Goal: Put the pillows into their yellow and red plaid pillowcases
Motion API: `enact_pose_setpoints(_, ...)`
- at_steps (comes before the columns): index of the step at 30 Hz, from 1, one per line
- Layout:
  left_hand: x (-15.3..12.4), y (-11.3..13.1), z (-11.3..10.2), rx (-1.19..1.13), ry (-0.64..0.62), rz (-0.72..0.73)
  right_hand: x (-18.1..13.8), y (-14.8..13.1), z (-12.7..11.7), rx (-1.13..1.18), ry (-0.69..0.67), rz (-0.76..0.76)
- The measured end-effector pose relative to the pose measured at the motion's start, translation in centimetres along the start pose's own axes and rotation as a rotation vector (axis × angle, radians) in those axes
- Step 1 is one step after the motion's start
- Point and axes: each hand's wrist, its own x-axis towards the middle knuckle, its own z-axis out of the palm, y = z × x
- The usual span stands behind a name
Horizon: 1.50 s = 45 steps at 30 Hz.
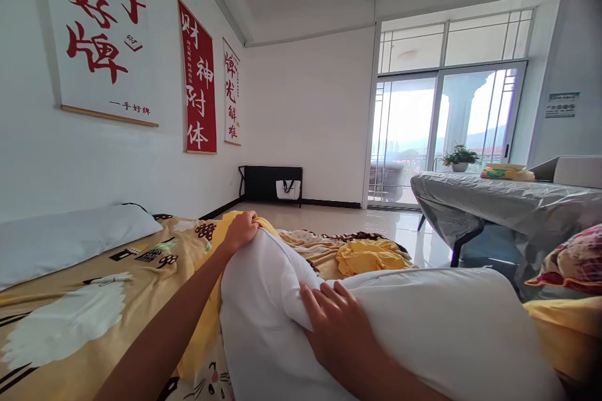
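A plump white pillow (pixel 437 319) lies across the bed in front of me, folded in its middle. My left hand (pixel 242 230) is closed at its upper left corner, pinching the pillow together with a yellow cloth (pixel 202 319), which looks like a pillowcase. That cloth hangs down along the pillow's left side. My right hand (pixel 336 319) is pressed into the fold at the middle of the pillow, its fingers curled on the white fabric. The thumb of my right hand is hidden.
A patterned tan bedsheet (pixel 155 288) spreads beneath. Another white pillow (pixel 75 238) rests by the left wall. Crumpled yellow fabric (pixel 371 255) lies beyond the pillow. A plastic-covered table (pixel 470 191) with a potted plant (pixel 459 158) stands at right. A black rack (pixel 263 183) stands against the far wall.
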Motion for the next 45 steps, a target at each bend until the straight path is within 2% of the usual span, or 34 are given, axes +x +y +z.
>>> enact_pose_setpoints(5,-2.3,2.5,-0.2,-0.007,0.086,0.07,1.0,-0.1,0.5,0.006,-0.162,0.039)
enact_pose_setpoints(8,-3.8,3.6,0.3,0.007,0.147,0.123,1.3,1.6,0.9,0.012,-0.177,0.08)
enact_pose_setpoints(11,-4.5,3.9,0.1,-0.063,0.215,0.088,2.0,4.9,0.2,0.01,-0.115,0.161)
enact_pose_setpoints(14,-4.5,3.9,-1.2,-0.196,0.36,0.071,2.9,8.2,-1.9,-0.013,-0.001,0.218)
enact_pose_setpoints(16,-4.7,4.0,-2.2,-0.245,0.478,0.082,3.0,9.5,-3.5,-0.022,0.074,0.217)
enact_pose_setpoints(18,-5.2,3.9,-2.4,-0.246,0.525,0.068,2.6,10.3,-4.4,-0.02,0.097,0.197)
enact_pose_setpoints(20,-5.9,3.7,-1.6,-0.197,0.401,0.074,1.7,10.8,-4.2,-0.011,0.027,0.181)
enact_pose_setpoints(23,-7.2,3.4,0.4,-0.035,0.054,0.111,1.0,10.9,-2.8,-0.022,-0.13,0.14)
enact_pose_setpoints(24,-7.4,3.3,0.9,0.026,-0.023,0.106,1.2,10.7,-2.4,-0.033,-0.141,0.105)
enact_pose_setpoints(26,-7.7,3.3,1.4,0.119,-0.076,0.081,2.4,9.7,-1.9,-0.048,-0.094,0.036)
enact_pose_setpoints(29,-7.8,3.2,0.8,0.198,-0.064,0.067,5.2,7.2,-1.5,-0.014,-0.056,-0.054)
enact_pose_setpoints(32,-8.5,2.6,0.3,0.342,0.045,0.098,6.7,4.7,-0.4,-0.007,-0.113,-0.183)
enact_pose_setpoints(35,-9.9,1.8,0.7,0.525,0.226,0.274,6.2,3.5,0.8,-0.008,-0.099,-0.229)
enact_pose_setpoints(38,-10.6,1.5,1.5,0.609,0.274,0.41,5.1,3.6,1.3,0.06,-0.092,-0.225)
enact_pose_setpoints(43,-8.1,2.4,0.6,0.557,0.201,0.19,5.0,4.2,0.6,0.166,-0.165,-0.208)
enact_pose_setpoints(45,-7.0,3.0,0.0,0.538,0.221,0.158,5.3,4.3,0.4,0.201,-0.191,-0.21)
